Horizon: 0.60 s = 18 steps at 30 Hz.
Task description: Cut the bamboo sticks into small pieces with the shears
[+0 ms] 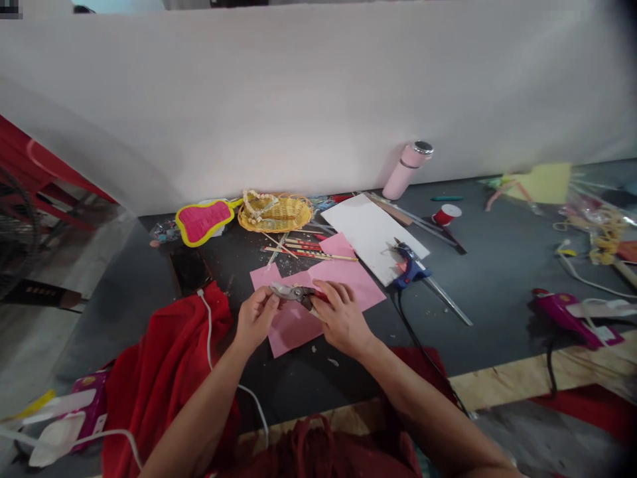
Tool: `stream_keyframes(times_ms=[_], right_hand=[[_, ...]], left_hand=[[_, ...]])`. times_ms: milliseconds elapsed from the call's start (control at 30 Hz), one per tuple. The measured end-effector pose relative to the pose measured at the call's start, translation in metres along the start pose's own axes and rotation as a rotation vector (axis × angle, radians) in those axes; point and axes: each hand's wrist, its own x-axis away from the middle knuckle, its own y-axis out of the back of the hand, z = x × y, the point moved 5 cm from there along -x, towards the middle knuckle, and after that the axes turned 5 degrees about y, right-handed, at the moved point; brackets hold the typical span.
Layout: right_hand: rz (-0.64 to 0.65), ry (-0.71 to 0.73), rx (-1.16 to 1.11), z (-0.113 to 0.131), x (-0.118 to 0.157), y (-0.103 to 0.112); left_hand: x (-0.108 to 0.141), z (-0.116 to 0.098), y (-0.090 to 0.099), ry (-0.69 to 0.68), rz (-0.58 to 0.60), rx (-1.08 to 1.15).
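My right hand [343,317] is wrapped round the red handles of a pair of pruning shears [298,293], whose metal blades point left. At the tips of the blades my left hand [256,317] is pinched closed; what it holds is too small to make out. Both hands are above pink paper [293,328] on the dark table [298,392]. Behind the paper lie several thin sticks [308,250], some red and patterned. A white sheet [373,229] lies behind and to the right, with a blue glue gun [411,267] at its front corner.
A wicker basket [286,214] and a pink-yellow paddle shape [205,222] stand at the back left. A pink bottle [404,174] and red spool [446,214] are at the back right. Red cloth [164,358], a phone [189,271] and white cable [209,325] lie left.
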Motion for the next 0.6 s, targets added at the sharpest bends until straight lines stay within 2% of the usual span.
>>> stream_keyframes(times_ms=[600], right_hand=[[-0.004,0.007,-0.018,-0.0014,0.0011,-0.0042]], left_hand=[[-0.0009,0.0029,-0.0004,0.034,0.006,0.036]])
